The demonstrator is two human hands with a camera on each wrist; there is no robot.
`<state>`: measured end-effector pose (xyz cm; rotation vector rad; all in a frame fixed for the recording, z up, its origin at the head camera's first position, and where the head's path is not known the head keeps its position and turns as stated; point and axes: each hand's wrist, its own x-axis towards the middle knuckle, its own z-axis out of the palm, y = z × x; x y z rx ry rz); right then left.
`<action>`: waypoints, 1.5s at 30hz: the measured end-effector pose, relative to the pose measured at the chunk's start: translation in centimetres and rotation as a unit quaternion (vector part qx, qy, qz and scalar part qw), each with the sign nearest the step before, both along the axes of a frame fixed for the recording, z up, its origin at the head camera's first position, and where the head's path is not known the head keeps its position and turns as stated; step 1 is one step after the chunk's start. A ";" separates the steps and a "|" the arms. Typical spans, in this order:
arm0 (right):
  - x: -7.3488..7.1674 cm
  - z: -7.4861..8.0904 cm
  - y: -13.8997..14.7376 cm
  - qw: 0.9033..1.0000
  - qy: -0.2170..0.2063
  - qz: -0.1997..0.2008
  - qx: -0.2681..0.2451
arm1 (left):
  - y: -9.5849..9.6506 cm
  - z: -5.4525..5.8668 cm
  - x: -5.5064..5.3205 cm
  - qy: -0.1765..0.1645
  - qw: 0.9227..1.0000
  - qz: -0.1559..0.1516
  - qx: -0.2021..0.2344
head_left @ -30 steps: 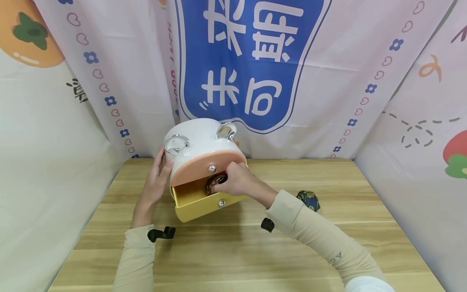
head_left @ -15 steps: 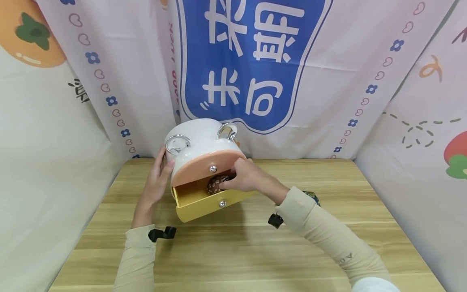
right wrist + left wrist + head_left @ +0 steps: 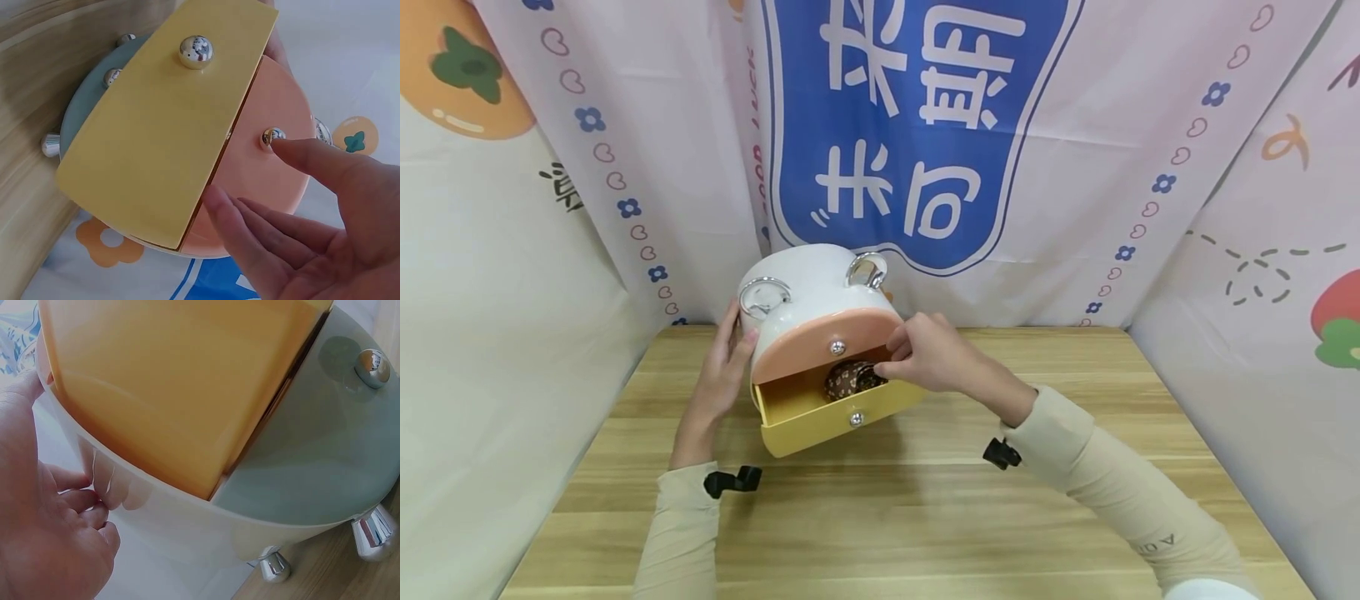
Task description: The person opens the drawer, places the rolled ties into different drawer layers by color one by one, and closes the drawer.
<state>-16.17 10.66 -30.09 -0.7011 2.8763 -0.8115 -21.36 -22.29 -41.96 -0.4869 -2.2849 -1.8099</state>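
A white rounded drawer cabinet [image 3: 812, 279] stands at the back of the table. Its yellow drawer [image 3: 805, 431] is pulled out below the closed pink drawer [image 3: 805, 346]. Inside the yellow drawer lies a rolled, brown patterned cloth [image 3: 841, 381]. My left hand [image 3: 718, 375] rests against the cabinet's left side, its fingertips touching the white wall in the left wrist view. At the drawer's right end hovers my right hand [image 3: 932, 354], beside the cloth. In the right wrist view its thumb and fingers are spread apart, with nothing between them.
Two silver loop handles [image 3: 867, 271] stand on top of the cabinet. A grey-green bottom drawer [image 3: 312, 437] and silver feet [image 3: 275, 567] show in the left wrist view. The wooden table [image 3: 880, 525] meets printed cloth walls [image 3: 1052, 208] at the back and sides.
My right hand has let go of the rolled cloth and drawn back to the right. Its sleeve now hides the dark blue patterned roll on the table. My left hand has stayed in place.
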 end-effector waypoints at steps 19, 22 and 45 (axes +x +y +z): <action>3.5 -4.4 0.4 0.997 0.000 0.026 -0.074 | 0.1 0.1 0.1 0.008 1.000 -0.006 0.008; 3.8 -5.4 -0.1 0.996 -0.014 0.025 -0.085 | 0.1 0.1 0.1 0.011 1.000 -0.009 0.009; 4.6 -11.3 -2.8 0.979 -0.004 -0.017 -0.204 | 0.1 -0.1 0.0 0.002 1.000 -0.001 0.000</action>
